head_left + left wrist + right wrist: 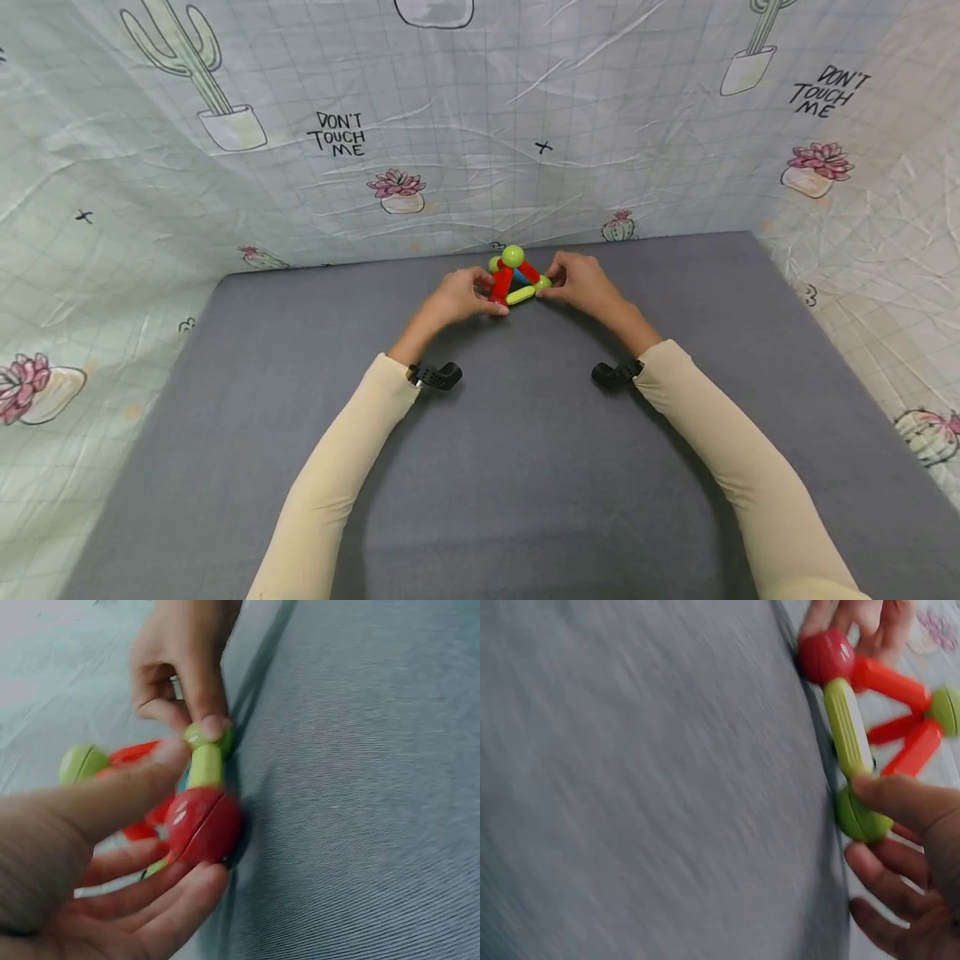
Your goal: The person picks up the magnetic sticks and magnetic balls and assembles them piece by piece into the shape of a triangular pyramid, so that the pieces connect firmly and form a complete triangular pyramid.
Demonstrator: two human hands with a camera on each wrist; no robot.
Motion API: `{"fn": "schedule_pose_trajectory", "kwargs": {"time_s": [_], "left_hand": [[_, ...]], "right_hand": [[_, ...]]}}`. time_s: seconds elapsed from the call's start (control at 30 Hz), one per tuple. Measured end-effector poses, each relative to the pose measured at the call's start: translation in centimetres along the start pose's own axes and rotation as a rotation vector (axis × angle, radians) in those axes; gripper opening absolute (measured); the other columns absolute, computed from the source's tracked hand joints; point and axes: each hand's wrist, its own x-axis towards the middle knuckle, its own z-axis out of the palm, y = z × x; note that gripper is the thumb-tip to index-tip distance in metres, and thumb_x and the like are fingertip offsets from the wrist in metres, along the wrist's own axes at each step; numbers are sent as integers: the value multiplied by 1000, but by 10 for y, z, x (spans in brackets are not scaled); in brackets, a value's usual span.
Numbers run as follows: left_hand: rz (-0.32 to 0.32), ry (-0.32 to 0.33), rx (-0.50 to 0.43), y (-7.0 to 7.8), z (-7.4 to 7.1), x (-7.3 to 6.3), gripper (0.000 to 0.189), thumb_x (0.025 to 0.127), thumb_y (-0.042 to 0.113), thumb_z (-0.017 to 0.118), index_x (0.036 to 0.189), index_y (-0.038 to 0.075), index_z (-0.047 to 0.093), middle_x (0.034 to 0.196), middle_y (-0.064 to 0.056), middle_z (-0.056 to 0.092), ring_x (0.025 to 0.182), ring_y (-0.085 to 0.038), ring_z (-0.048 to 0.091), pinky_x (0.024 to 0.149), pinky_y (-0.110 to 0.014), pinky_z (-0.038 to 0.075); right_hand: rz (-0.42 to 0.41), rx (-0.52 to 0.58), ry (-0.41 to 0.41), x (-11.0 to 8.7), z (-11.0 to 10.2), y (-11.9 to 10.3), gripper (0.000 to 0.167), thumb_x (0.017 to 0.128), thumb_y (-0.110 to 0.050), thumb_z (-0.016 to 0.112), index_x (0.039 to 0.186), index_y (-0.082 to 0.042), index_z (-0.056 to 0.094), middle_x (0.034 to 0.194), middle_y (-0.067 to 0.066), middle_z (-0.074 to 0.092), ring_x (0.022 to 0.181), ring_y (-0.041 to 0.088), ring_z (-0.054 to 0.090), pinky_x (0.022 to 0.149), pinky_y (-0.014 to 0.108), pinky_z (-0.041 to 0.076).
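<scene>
A ball-and-rod construction toy (513,257) stands at the far edge of the table, built as a small pyramid-like frame with a green ball on top. My left hand (456,295) grips its near left corner, with the fingers about a red ball (204,825). On the other side, my right hand (587,282) pinches the green ball (861,814) at the right corner between thumb and fingers. A yellow-green rod (847,727) joins these two balls. Red rods (891,681) slope up to the top ball, and a blue rod shows partly behind. The hands hide some of the frame.
Grey cloth covers the table (517,458) in front of the toy. Close behind it hangs a pale curtain (480,167) printed with cacti and lettering, which also runs along both sides. A black wrist camera (441,377) sticks inward from the left wrist, another (615,374) from the right.
</scene>
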Motion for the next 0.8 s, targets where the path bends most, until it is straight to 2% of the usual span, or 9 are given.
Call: {"fn": "schedule_pose_trajectory", "kwargs": {"time_s": [0.07,0.17,0.23,0.37,0.53,0.8], "left_hand": [[-5,33,19,0,3,0,51,83,21,87,123,-2,65,123,-15,69,107,-26,69,86,-34,57],[3,109,49,-5,2,1,41,82,15,88,116,-1,71,113,-14,74,100,-24,72,83,-32,57],[17,136,61,-9,1,2,35,82,15,87,113,2,75,108,-12,76,97,-22,73,79,-32,57],[55,136,67,-15,-2,3,32,83,18,87,112,6,79,104,-9,78,93,-19,73,74,-29,54],[62,145,69,-18,-1,4,34,83,23,87,112,8,80,105,-6,78,92,-17,72,71,-26,52],[66,161,50,-14,0,3,33,82,21,87,111,7,80,104,-7,78,95,-18,73,77,-30,55]], "right_hand": [[22,3,2,-3,2,-6,29,84,-19,86,95,-5,63,92,13,69,80,24,66,71,39,55],[10,8,-13,-8,5,-11,32,85,-22,86,94,-4,61,92,12,67,80,23,63,71,39,54],[1,20,-32,-11,6,-11,34,85,-24,86,95,-4,61,93,12,67,81,23,64,72,39,54],[-11,38,-49,-16,3,-7,33,84,-26,86,100,-5,66,94,10,71,83,21,68,75,38,56],[-10,60,-69,-18,-1,-1,29,88,-27,83,107,-9,74,99,7,76,87,20,71,76,38,56],[-1,78,-91,-18,-5,0,25,90,-26,81,109,-10,77,104,8,77,91,21,72,78,40,56]]}}
